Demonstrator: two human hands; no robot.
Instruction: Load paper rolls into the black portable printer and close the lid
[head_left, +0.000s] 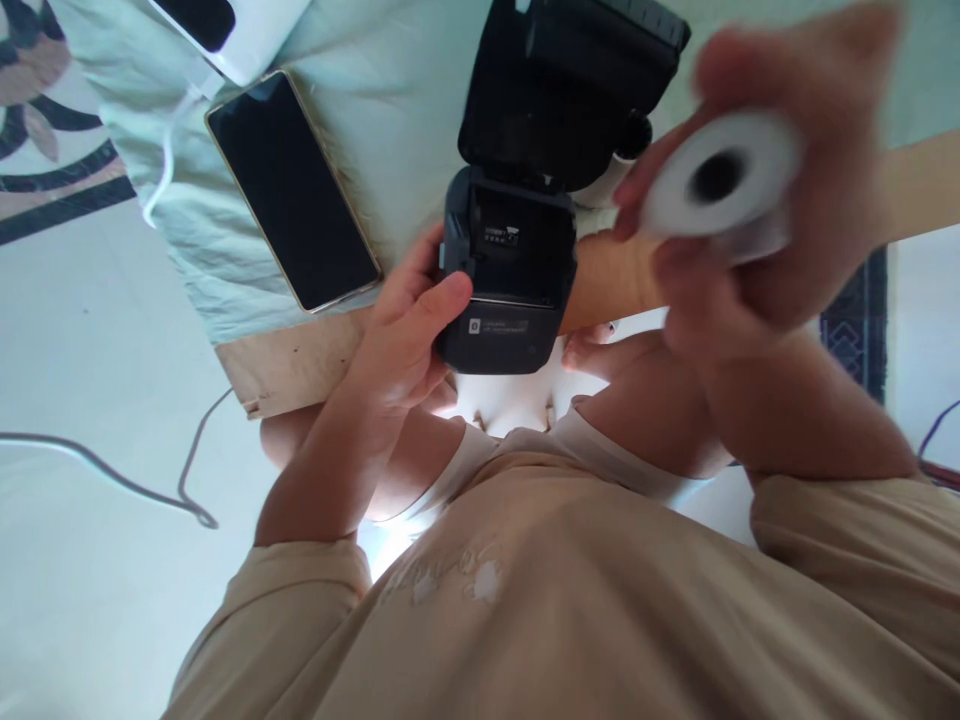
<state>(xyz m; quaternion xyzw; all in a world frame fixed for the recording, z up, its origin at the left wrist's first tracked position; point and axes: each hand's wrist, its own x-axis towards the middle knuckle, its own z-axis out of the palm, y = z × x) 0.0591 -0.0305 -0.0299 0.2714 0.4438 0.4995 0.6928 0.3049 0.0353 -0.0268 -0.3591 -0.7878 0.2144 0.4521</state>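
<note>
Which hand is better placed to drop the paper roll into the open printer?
Likely the right hand: it already holds the roll just beside the printer, whose lid stands open. The left hand is busy gripping the printer's side.

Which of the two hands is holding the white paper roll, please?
The right hand, raised and blurred, holds the white paper roll up close to the camera. The left hand instead grips the side of the open black printer at the bed's edge.
</note>
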